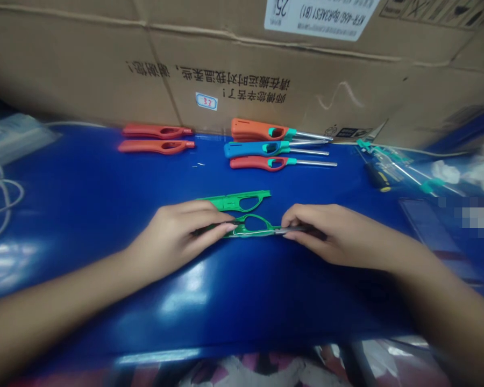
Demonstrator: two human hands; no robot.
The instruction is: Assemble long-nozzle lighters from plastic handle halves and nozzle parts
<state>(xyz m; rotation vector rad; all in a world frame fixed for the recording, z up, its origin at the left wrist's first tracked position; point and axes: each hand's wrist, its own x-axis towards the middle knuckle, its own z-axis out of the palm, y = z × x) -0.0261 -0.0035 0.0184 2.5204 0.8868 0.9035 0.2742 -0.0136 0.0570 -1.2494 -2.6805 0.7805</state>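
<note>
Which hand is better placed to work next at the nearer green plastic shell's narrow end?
Likely the right hand: it holds a slim dark object there, while the left hand covers the other end of the green plastic shell.

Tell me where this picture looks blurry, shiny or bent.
In the head view throughout: white glare lies on the blue tabletop below the left hand; the outer edges smear, the coiled white cable included; the cardboard box appears bowed; the nearer green lighter-shell half is clearer; a patch at far right is pixelated.
</note>
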